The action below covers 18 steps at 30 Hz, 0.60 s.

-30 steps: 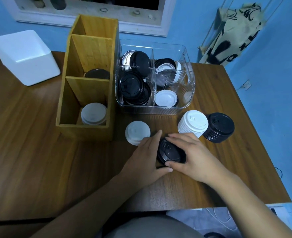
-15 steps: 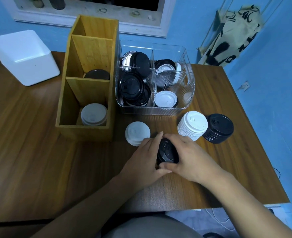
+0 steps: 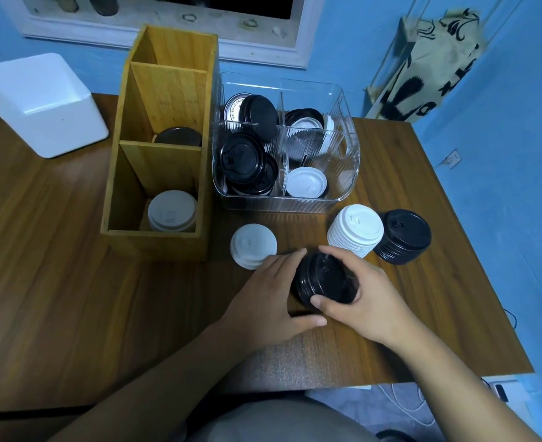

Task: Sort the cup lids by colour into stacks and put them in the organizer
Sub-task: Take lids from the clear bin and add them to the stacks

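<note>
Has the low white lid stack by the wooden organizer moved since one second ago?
No. The low white lid stack stays beside the front right corner of the wooden organizer.

Both bare forearms enter from the bottom edge and point toward each other. The left hand [image 3: 271,295] curves its fingers against the left side of a black lid stack [image 3: 322,277], thumb stretched under it. The right hand [image 3: 366,296] wraps the stack from the right, thumb at the near side
</note>
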Each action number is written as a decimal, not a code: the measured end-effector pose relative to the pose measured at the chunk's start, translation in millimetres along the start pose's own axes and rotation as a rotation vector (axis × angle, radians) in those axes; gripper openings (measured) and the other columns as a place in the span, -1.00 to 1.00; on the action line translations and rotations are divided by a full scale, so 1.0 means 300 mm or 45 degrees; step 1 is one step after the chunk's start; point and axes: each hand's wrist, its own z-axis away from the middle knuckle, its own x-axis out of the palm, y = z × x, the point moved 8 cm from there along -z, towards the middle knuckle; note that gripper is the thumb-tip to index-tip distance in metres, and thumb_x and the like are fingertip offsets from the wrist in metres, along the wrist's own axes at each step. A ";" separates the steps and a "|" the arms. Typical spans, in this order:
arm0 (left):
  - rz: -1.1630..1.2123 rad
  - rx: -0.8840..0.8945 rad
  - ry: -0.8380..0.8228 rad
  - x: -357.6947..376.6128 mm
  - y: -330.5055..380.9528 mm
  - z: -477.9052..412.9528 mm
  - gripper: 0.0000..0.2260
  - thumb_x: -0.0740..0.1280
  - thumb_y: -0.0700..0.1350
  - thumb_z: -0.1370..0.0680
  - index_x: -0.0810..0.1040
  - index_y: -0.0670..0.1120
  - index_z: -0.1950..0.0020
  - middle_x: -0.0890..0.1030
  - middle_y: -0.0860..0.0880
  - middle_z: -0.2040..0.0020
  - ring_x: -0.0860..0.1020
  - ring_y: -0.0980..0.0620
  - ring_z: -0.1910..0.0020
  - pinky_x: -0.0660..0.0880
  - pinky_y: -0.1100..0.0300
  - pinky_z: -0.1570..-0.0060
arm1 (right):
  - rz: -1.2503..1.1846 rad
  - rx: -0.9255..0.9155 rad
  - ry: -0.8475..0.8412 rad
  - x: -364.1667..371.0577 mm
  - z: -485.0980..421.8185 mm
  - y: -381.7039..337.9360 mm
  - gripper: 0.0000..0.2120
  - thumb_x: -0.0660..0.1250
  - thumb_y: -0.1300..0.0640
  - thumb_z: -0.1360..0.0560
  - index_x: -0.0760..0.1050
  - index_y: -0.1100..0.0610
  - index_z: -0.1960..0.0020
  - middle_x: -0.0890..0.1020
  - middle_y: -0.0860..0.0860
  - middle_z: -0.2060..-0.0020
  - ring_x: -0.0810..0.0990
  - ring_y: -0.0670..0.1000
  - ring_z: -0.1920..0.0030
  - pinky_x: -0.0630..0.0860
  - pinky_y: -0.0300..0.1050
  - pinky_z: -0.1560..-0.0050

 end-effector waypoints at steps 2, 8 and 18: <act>0.078 -0.010 -0.002 -0.006 -0.002 0.000 -0.09 0.50 0.32 -0.39 0.18 0.06 -0.61 0.34 0.18 -0.50 0.24 0.27 -0.47 0.15 0.30 -0.46 | -0.075 -0.010 -0.014 0.011 0.005 -0.003 -0.28 0.56 -0.14 -0.30 0.43 -0.16 -0.42 0.61 -0.23 -0.20 0.57 -0.16 -0.25 0.53 -0.10 -0.28; 0.119 -0.043 -0.016 -0.011 -0.013 0.005 -0.12 0.52 0.35 -0.35 0.26 0.10 -0.55 0.41 0.18 -0.43 0.33 0.24 -0.40 0.28 0.21 -0.42 | -0.210 -0.022 0.023 -0.004 0.025 0.024 -0.32 0.57 -0.03 -0.33 0.45 -0.11 -0.41 0.62 -0.18 -0.21 0.58 -0.10 -0.27 0.51 -0.10 -0.30; 0.089 -0.056 -0.023 -0.019 -0.009 0.006 -0.10 0.55 0.32 -0.33 0.27 0.08 -0.55 0.39 0.22 -0.40 0.29 0.32 -0.37 0.10 0.53 -0.32 | -0.342 0.000 0.147 -0.072 0.063 0.090 -0.35 0.56 0.13 -0.35 0.46 0.02 -0.41 0.61 -0.19 -0.27 0.56 -0.12 -0.31 0.44 -0.23 -0.34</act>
